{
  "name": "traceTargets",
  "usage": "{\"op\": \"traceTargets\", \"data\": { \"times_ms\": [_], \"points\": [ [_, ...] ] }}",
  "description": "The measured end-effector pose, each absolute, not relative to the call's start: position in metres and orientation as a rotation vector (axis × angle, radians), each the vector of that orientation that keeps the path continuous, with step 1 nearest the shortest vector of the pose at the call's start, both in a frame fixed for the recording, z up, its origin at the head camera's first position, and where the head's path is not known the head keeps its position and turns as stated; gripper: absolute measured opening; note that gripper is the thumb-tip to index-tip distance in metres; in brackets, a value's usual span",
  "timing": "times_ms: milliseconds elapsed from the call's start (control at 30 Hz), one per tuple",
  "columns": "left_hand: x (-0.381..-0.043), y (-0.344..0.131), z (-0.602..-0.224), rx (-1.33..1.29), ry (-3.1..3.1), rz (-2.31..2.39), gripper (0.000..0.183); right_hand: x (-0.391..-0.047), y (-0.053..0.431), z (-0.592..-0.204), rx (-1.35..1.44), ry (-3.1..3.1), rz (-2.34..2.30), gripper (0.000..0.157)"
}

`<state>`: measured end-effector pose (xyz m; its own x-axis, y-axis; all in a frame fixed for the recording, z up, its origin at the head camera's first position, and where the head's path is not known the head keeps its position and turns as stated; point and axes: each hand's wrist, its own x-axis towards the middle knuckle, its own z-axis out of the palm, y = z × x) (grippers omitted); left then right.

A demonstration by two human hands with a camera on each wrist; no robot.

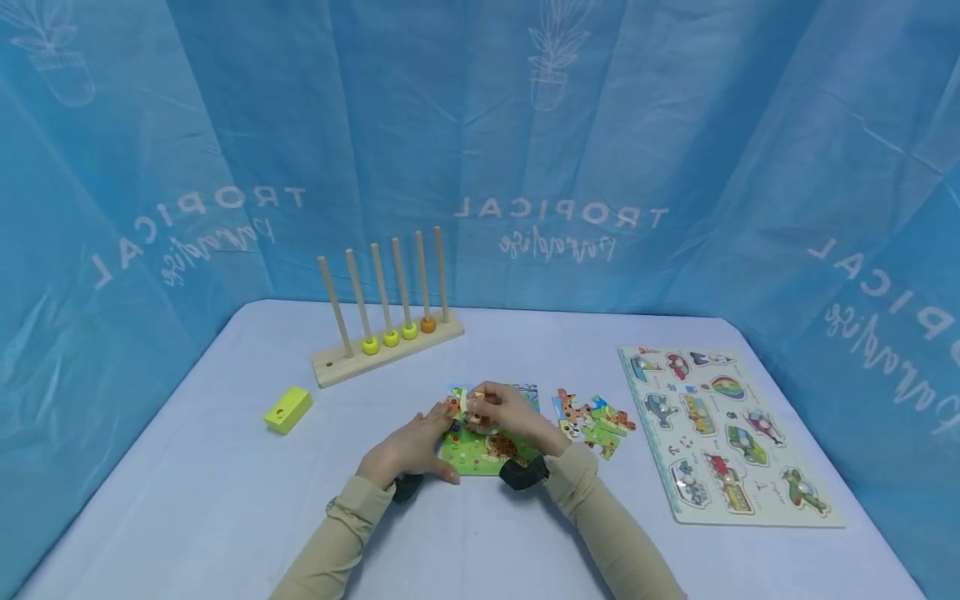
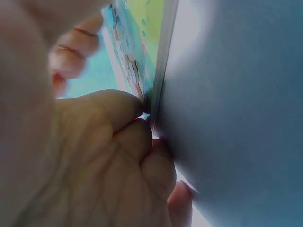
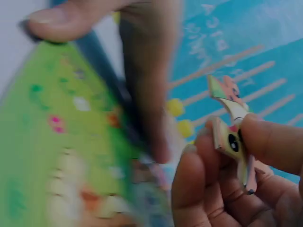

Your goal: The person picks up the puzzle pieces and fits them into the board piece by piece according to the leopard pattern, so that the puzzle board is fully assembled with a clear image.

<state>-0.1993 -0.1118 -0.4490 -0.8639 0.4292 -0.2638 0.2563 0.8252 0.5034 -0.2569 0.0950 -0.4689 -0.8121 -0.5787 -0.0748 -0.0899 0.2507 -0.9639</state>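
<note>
A jigsaw puzzle board [image 1: 468,461] with a green grassy picture lies in front of me, partly covered by both hands. My left hand [image 1: 408,446] rests along its left side, fingers extended and thumb spread toward the near edge. The left wrist view shows those fingertips right at the board's edge [image 2: 165,47]. Over the board, my right hand [image 1: 513,412] pinches a puzzle piece between thumb and fingers. That puzzle piece [image 3: 231,141] is tilted and carries a printed black eye. Several loose puzzle pieces [image 1: 592,423] lie to the right of the board.
A wooden peg stand [image 1: 390,354] with yellow rings and an orange one stands at the back left. Nearer on the left lies a yellow block [image 1: 288,410]. To the right is a large knob puzzle board [image 1: 727,437] with vehicle pictures. Blue curtains [image 1: 495,158] surround the table.
</note>
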Motion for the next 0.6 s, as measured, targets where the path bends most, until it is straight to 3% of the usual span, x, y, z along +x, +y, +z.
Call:
{"op": "traceTargets", "data": {
  "times_ms": [600],
  "points": [
    [-0.199,-0.112,-0.449,0.518,2.631,0.686,0.110,-0.257,0.115,-0.470,-0.638,2.511,-1.173,0.018]
  ]
}}
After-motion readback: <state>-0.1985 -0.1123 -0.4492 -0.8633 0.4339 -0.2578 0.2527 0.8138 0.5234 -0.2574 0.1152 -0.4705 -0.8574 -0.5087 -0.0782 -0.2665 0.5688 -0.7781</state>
